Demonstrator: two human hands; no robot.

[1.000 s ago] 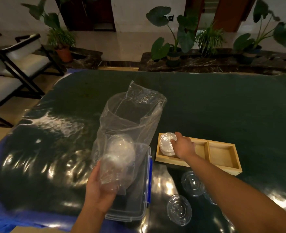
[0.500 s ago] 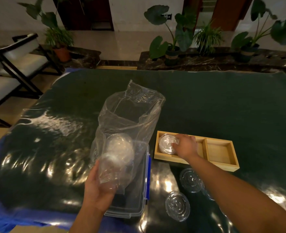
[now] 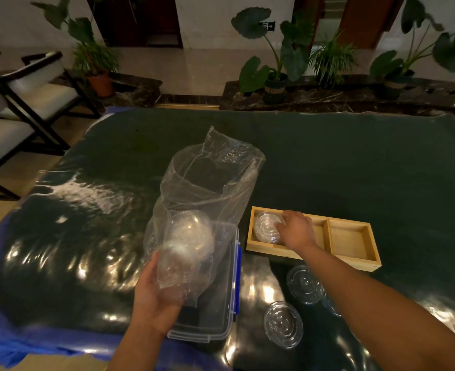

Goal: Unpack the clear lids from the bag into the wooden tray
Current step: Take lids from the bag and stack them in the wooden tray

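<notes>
Clear lids, disposable, thin moulded plastic, round with concentric ribs. One lid lies nearly flat in the left end compartment of the wooden tray, under the fingertips of the right hand. Fingers are spread over its right edge and appear to touch it; whether they pinch or merely rest cannot be told.

Remaining stock: a nested stack of lids inside the plastic bag, low down near its closed end. Stack axis runs roughly from the near edge of the tabletop toward the far edge, tilted upward. The left hand is clamped around the bag's lower end from beneath, gripping the stack through the film. The bag mouth stands open, upward and away from the person.

Governing relation: the stack lies to the left of the right hand, with the bag mouth farther from the person than that hand. The right hand is free and nearer the mouth, so it would probably enter from above while the left steadies.

Bag: transparent film, crinkled, limp, glossy. Tray: pale unfinished wood, rectangular, square-walled compartments, long axis left to right, the right end compartment bare.

Also present: two loose lids, one and another, flat on the tabletop nearer the person than the tray; a clear storage box with blue clips beneath the bag; dark green cloth with shiny plastic over the near part.
</notes>
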